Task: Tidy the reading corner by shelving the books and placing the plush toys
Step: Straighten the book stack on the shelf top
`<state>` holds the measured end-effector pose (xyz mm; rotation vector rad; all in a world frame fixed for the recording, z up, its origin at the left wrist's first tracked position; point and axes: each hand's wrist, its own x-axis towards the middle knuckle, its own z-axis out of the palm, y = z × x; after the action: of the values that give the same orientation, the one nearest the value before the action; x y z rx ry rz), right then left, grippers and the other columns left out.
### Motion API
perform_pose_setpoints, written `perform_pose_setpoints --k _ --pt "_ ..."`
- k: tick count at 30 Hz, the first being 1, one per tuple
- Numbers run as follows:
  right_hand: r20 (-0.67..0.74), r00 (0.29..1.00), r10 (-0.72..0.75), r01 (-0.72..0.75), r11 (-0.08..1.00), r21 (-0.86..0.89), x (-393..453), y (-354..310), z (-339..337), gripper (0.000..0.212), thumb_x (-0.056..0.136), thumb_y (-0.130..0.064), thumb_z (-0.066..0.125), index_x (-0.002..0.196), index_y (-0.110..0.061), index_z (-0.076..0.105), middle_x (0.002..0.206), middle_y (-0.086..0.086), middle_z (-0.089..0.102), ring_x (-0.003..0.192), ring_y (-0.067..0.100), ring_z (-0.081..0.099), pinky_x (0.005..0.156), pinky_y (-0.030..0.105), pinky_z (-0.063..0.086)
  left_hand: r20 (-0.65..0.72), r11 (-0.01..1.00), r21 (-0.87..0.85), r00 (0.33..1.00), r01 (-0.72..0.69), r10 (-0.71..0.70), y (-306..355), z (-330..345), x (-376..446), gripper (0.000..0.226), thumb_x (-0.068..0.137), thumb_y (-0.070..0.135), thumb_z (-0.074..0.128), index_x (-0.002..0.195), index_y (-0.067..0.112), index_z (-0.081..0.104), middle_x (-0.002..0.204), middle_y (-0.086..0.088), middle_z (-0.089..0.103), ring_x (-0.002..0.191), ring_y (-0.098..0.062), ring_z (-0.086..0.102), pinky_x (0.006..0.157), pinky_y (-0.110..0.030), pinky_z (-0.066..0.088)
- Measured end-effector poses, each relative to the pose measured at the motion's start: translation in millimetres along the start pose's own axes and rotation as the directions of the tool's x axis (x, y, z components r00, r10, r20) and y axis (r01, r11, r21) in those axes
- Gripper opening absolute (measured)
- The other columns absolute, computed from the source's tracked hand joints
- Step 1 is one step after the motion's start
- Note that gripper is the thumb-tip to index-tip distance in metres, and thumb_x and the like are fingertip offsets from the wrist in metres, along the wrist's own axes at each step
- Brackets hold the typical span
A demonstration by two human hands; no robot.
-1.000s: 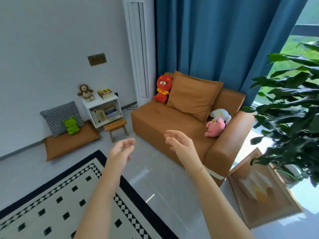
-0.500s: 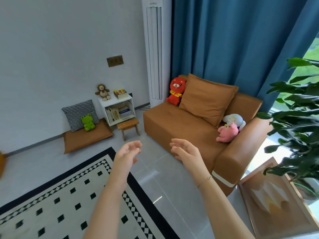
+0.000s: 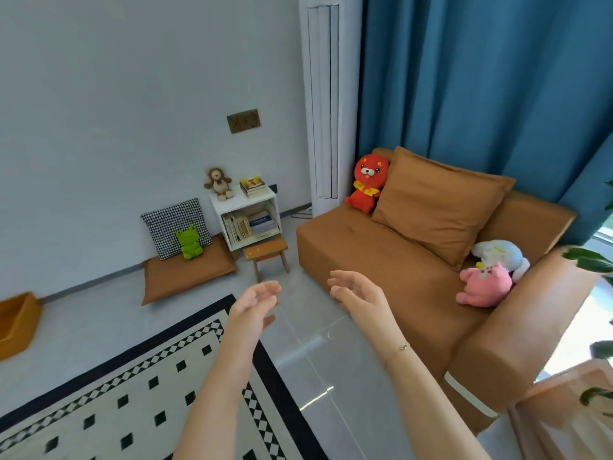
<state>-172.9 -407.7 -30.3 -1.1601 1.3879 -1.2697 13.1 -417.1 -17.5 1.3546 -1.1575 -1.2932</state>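
Observation:
My left hand [image 3: 253,302] and my right hand [image 3: 360,293] are stretched out in front of me, both empty with fingers apart. A small white shelf [image 3: 244,201] stands by the wall with books [image 3: 248,224] inside. On top of it sit a brown plush [image 3: 218,183] and a stack of books [image 3: 253,186]. A green frog plush [image 3: 189,242] sits on a floor cushion [image 3: 185,277]. On the brown sofa [image 3: 365,257] are a red plush [image 3: 367,182], a pink plush [image 3: 484,285] and a white-blue plush [image 3: 501,255].
A small wooden stool [image 3: 267,254] stands before the shelf. A checked pillow [image 3: 172,224] leans on the wall. A patterned rug [image 3: 132,386] covers the floor at left. An orange box [image 3: 16,322] sits at far left. A plant [image 3: 593,263] and blue curtain [image 3: 481,78] are at right.
The view has swung left, so the room has slid to the right and the orange box has come into sight. Both hands stay held out and empty.

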Motion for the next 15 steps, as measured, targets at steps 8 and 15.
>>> perform_pose_setpoints --k 8,15 --pt "0.000 1.000 -0.014 0.014 0.999 -0.037 151.6 7.8 86.1 0.025 0.093 -0.014 0.056 0.113 -0.026 0.064 0.105 -0.012 0.070 0.100 0.003 0.063 0.094 0.026 0.050 -0.004 0.998 -0.061 1.000 0.007 -0.008 0.4 -53.2 170.5 0.024 0.097 0.011 0.050 0.109 0.023 0.068 0.116 0.006 0.066 0.112 -0.010 0.059 0.100 -0.036 0.047" --pt "0.050 0.999 0.022 -0.020 0.999 -0.049 307.4 -15.4 174.6 0.024 0.093 -0.013 0.057 0.112 -0.024 0.064 0.104 -0.011 0.069 0.100 0.002 0.063 0.096 0.026 0.049 0.007 0.997 -0.073 1.000 -0.002 0.003 31.2 -113.5 336.2 0.024 0.098 0.013 0.050 0.111 0.023 0.067 0.116 0.008 0.066 0.114 -0.011 0.058 0.102 -0.039 0.045"
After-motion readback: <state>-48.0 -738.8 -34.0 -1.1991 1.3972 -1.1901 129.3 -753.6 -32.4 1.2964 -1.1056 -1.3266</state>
